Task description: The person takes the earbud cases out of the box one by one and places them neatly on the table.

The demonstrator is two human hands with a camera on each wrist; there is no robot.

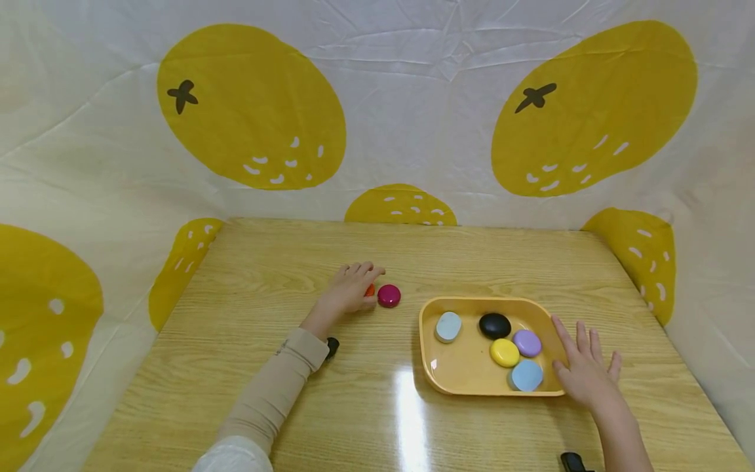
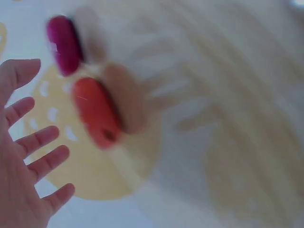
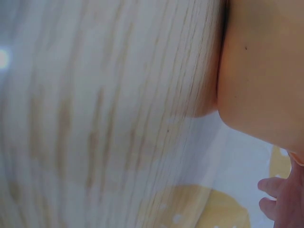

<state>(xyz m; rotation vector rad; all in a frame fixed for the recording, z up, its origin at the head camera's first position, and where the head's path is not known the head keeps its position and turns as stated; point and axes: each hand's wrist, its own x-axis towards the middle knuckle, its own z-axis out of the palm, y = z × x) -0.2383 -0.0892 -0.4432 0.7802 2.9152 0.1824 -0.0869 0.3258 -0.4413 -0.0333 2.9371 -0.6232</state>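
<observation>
My left hand [image 1: 349, 290] reaches over a glossy orange-red rounded piece [image 1: 369, 290], partly hidden under the fingers in the head view. In the left wrist view its fingers are spread, with a gap between them and the orange-red piece [image 2: 96, 113]. Just right of it lies a magenta rounded piece [image 1: 388, 295]. My right hand [image 1: 590, 372], fingers extended, is at the right end of a yellow-orange tray [image 1: 463, 377], fingertips at its rim. Inside the tray are a pale grey piece [image 1: 448, 327], a black one [image 1: 495, 326], a purple one [image 1: 527, 343], a yellow one [image 1: 504, 353] and a light blue one [image 1: 526, 375].
The wooden table [image 1: 253, 275] carries all of this. A white cloth [image 1: 413, 118] printed with large yellow fruit hangs behind and along both sides. Black bits of the wrist gear [image 1: 571, 461] show beside the forearms. The tray's side wall [image 3: 261, 71] fills the right wrist view's upper right.
</observation>
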